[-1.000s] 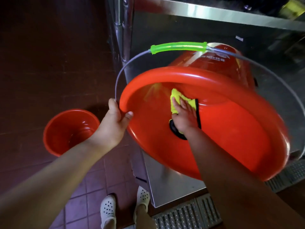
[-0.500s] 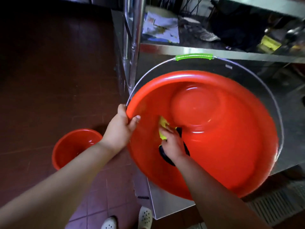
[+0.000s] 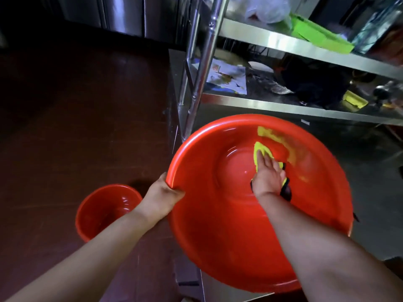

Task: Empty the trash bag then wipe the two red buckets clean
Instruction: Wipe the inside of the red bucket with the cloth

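Observation:
A large red bucket is tilted with its mouth toward me. My left hand grips its left rim. Inside it, my right hand presses a yellow cloth with a black edge flat against the far inner wall, fingers straight. The cloth's yellow reflection shows on the wet wall beyond it. A second, smaller red bucket stands upright on the floor to the left, partly behind my left forearm.
A steel shelf rack stands right behind the big bucket, with an upright post, papers, a green tray and dark items on its shelves. Dark red floor tiles spread to the left.
My right hand slid the cloth from the left inner wall up and right to the far wall. The view tipped upward; the bucket sits lower in frame and its handle is out of sight.

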